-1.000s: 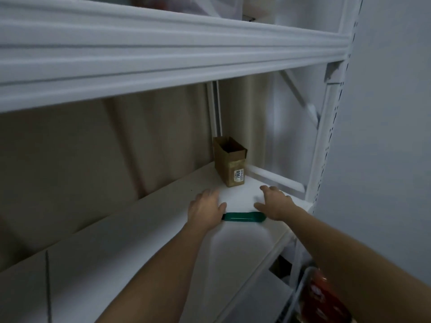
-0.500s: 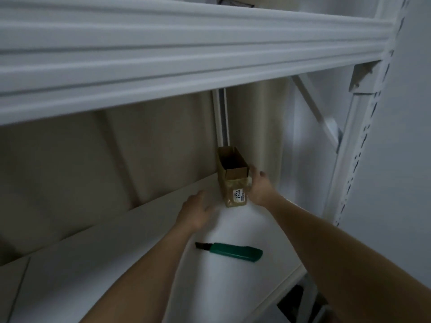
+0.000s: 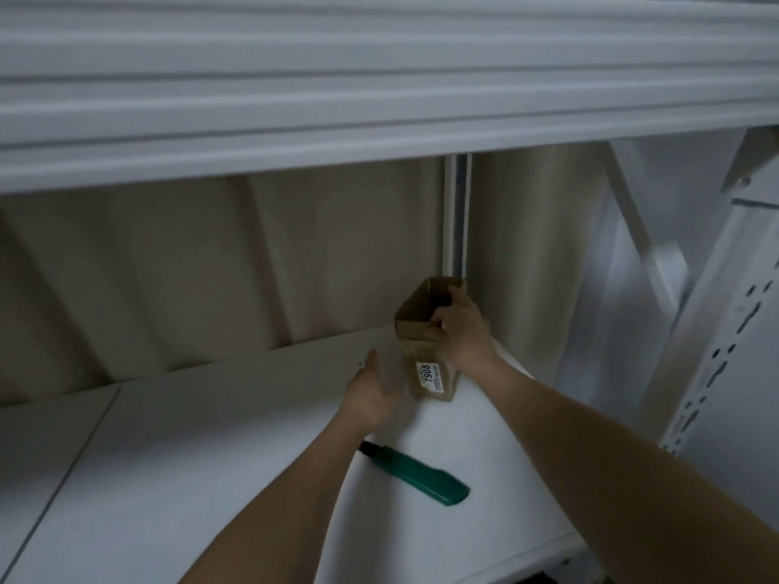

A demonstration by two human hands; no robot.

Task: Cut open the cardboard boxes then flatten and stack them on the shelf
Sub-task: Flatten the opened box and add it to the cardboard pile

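The box (image 3: 428,347) stood upright and open-topped at the back of the shelf (image 3: 210,457), against the post. The right hand (image 3: 461,330) gripped its upper rim, thumb hooked inside; the left hand (image 3: 373,394) hovered released beside its base, holding nothing. The knife (image 3: 417,474) lay near the front edge. Best, I thought, to draw the box forward and steady it with the left before cutting.

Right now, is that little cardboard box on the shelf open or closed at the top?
Open. The cardboard box stands upright, its dark inside showing, and the right hand grips its rim.
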